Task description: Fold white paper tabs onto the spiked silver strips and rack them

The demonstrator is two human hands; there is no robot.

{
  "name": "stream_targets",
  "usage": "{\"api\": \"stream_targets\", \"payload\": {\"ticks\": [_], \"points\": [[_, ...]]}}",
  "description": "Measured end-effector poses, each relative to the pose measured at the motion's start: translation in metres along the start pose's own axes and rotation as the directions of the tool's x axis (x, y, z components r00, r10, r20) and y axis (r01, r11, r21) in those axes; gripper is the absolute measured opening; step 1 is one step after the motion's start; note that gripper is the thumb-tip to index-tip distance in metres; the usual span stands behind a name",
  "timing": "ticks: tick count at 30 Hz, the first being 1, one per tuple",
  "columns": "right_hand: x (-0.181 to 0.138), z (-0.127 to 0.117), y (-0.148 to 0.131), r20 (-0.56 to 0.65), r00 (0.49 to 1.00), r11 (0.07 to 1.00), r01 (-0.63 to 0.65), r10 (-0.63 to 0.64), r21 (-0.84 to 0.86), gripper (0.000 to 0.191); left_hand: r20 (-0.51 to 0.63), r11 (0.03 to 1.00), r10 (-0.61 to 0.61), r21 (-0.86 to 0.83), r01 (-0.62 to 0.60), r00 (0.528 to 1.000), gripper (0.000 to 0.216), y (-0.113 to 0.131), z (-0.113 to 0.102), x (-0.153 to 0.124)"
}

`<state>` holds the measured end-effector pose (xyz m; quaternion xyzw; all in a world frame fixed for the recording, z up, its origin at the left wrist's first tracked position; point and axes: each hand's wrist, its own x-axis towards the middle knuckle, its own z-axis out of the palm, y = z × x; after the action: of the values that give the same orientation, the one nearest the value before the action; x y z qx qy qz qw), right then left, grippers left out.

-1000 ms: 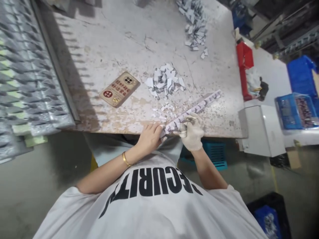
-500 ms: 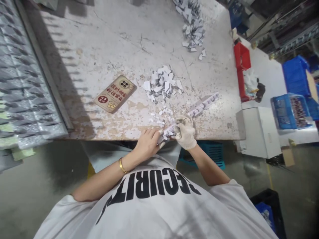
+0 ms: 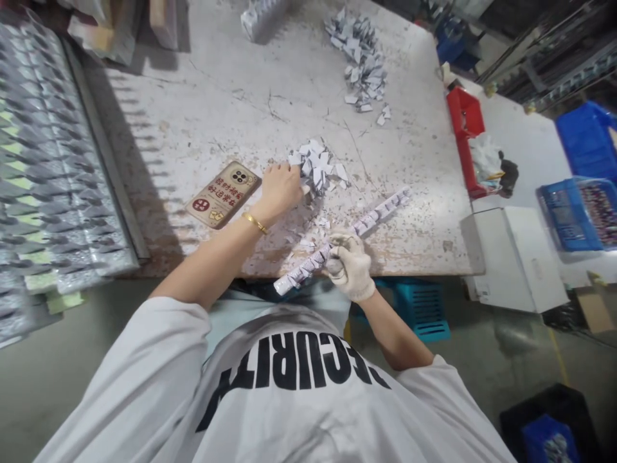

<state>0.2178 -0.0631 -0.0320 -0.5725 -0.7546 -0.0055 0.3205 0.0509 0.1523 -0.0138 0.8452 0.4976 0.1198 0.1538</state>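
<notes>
A long, pale bar (image 3: pixel 378 214) with a row of small raised pieces along it slants across the table's front edge. My right hand (image 3: pixel 351 262), in a white work glove, is closed around its middle; its lower left end sticks out past the edge. My bare left hand (image 3: pixel 282 188), with a gold bracelet at the wrist, is at the left side of a heap of small white chips (image 3: pixel 315 164). Its fingers are curled together, and what is under them is hidden. Tiny white scraps (image 3: pixel 308 243) lie between the heap and the bar.
A phone in a printed case (image 3: pixel 224 195) lies left of my left hand. A second pile of chips (image 3: pixel 359 58) is farther back. At the left stands a rack of plastic-wrapped strips (image 3: pixel 62 167). Red bins (image 3: pixel 465 128) and a white box (image 3: pixel 515 257) are on the right.
My left hand has moved from the bar near the table edge up to the chip heap. My right hand still grips the bar, whose lower left end now shows.
</notes>
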Motion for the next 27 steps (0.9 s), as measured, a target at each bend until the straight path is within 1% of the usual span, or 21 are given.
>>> {"api": "stream_targets", "payload": {"ticks": [2, 3, 6, 8, 9, 11, 13, 16, 19, 22, 24, 25, 27], "points": [[-0.006, -0.009, 0.009, -0.049, 0.994, 0.995, -0.098, 0.098, 0.006, 0.016, 0.037, 1.000, -0.017, 0.002, 0.017, 0.999, 0.035, 0.001, 0.002, 0.009], [-0.008, -0.013, 0.013, -0.073, 0.989, 0.991, -0.130, 0.131, 0.008, 0.013, 0.034, 1.000, -0.017, -0.006, 0.017, 0.999, 0.035, 0.001, 0.003, 0.010], [-0.013, -0.019, 0.020, -0.124, 0.974, 0.982, -0.189, 0.190, 0.025, 0.013, -0.049, 0.998, 0.015, -0.057, -0.018, 0.999, 0.041, 0.001, 0.009, 0.012], [-0.012, -0.020, 0.019, -0.133, 0.966, 0.975, -0.219, 0.223, 0.048, 0.013, -0.084, 0.991, 0.107, -0.069, -0.113, 0.991, 0.051, 0.005, 0.013, 0.019], [-0.010, -0.020, 0.018, -0.134, 0.964, 0.973, -0.226, 0.231, 0.056, 0.012, -0.074, 0.982, 0.176, -0.055, -0.180, 0.982, 0.057, 0.008, 0.015, 0.025], [-0.008, -0.020, 0.014, -0.128, 0.966, 0.974, -0.218, 0.224, 0.065, 0.011, -0.015, 0.953, 0.304, 0.003, -0.304, 0.953, 0.063, 0.011, 0.017, 0.038], [-0.009, -0.022, 0.012, -0.126, 0.968, 0.975, -0.206, 0.215, 0.078, 0.011, 0.028, 0.927, 0.368, 0.063, -0.370, 0.929, 0.058, 0.012, 0.016, 0.049], [-0.016, -0.026, 0.014, -0.122, 0.959, 0.963, -0.242, 0.257, 0.122, 0.013, 0.021, 0.915, 0.393, 0.092, -0.393, 0.919, 0.040, 0.003, 0.012, 0.048], [-0.022, -0.033, 0.019, -0.114, 0.943, 0.943, -0.293, 0.312, 0.156, 0.016, 0.009, 0.921, 0.385, 0.064, -0.385, 0.923, 0.028, -0.010, 0.010, 0.028], [-0.017, -0.035, 0.022, -0.124, 0.943, 0.946, -0.289, 0.308, 0.147, 0.018, -0.076, 0.951, 0.307, -0.022, -0.310, 0.949, 0.025, -0.014, 0.009, 0.000], [-0.007, -0.032, 0.024, -0.175, 0.948, 0.963, -0.252, 0.265, 0.095, 0.016, -0.128, 0.963, 0.201, -0.157, -0.220, 0.971, 0.023, -0.011, 0.007, -0.019], [-0.001, -0.030, 0.025, -0.206, 0.951, 0.973, -0.225, 0.232, 0.058, 0.014, -0.123, 0.952, 0.141, -0.257, -0.168, 0.982, 0.020, -0.008, 0.005, -0.029], [0.014, -0.024, 0.026, -0.237, 0.958, 0.986, -0.168, 0.161, -0.012, 0.017, -0.057, 0.877, 0.065, -0.473, -0.084, 0.996, 0.009, 0.000, 0.001, -0.047]]}}
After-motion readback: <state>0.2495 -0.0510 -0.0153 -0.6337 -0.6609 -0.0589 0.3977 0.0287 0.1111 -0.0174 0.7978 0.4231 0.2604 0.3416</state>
